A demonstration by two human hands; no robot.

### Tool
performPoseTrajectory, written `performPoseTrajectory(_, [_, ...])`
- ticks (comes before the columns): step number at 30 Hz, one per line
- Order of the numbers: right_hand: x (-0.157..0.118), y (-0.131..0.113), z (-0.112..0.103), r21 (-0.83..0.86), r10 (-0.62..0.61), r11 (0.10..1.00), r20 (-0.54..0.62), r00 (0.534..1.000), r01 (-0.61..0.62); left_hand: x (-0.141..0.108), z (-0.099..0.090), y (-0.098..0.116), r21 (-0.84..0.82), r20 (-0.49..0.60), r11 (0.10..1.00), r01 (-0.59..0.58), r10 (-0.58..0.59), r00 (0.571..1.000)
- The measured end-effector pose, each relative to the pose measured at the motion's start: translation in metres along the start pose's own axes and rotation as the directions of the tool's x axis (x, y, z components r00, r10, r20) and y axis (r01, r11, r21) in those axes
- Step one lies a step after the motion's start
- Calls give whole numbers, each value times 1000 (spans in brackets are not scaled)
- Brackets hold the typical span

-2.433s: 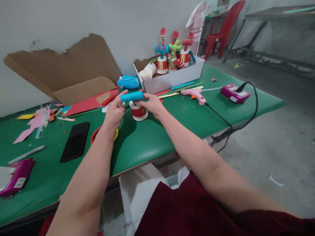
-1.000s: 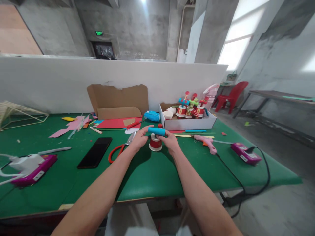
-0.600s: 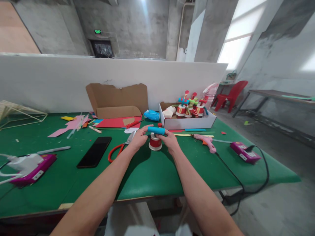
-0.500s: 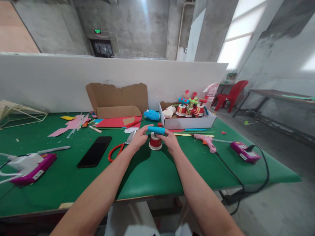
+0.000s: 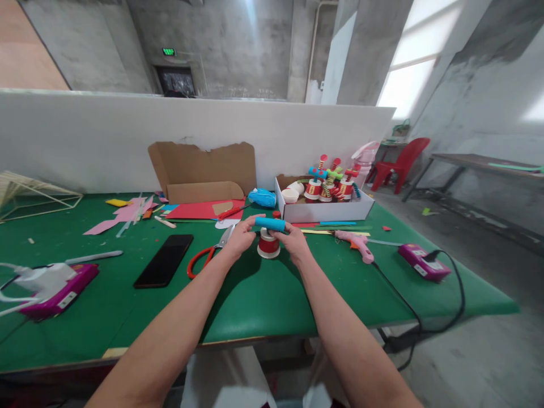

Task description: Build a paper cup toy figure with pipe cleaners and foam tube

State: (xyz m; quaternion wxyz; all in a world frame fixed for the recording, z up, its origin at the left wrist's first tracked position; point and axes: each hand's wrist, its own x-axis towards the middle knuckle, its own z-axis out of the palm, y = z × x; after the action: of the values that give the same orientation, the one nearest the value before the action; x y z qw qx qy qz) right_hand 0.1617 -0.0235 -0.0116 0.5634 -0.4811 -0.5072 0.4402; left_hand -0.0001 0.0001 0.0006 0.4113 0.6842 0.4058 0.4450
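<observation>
A blue paper tube (image 5: pixel 270 224) lies level across the top of an upside-down paper cup (image 5: pixel 268 247) with a red band. My left hand (image 5: pixel 243 238) grips the tube's left end between its fingers. At the right end, my right hand (image 5: pixel 293 240) holds the tube, its thumb close to the cup's top. Whether the tube is fixed to the cup I cannot tell. Just behind the tube a small red cap (image 5: pixel 276 215) shows. Beside my left hand lie red-handled scissors (image 5: pixel 202 260), partly behind the wrist.
A white box (image 5: pixel 325 212) of finished-looking cup figures stands behind right. A pink glue gun (image 5: pixel 359 243) lies right, its cord near a purple power strip (image 5: pixel 424 263). Left are a black phone (image 5: pixel 164 261), another power strip (image 5: pixel 63 294) and pink paper scraps (image 5: pixel 123 218). Cardboard (image 5: pixel 204 175) leans behind.
</observation>
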Motion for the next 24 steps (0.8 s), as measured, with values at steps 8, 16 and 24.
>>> performPoseTrajectory(8, [0,0,1,7,9,1000,-8,1000,-9,0,-1,1,-8,22,1000,-13,13,1000])
performPoseTrajectory(16, [-1,-3,1,12,20,1000,5,1000,-20,0,-1,1,-6,14,1000,-3,3,1000])
performPoseTrajectory(24, [0,-1,1,15,10,1000,8,1000,-10,1,-1,-1,10,4,1000,-2,2,1000])
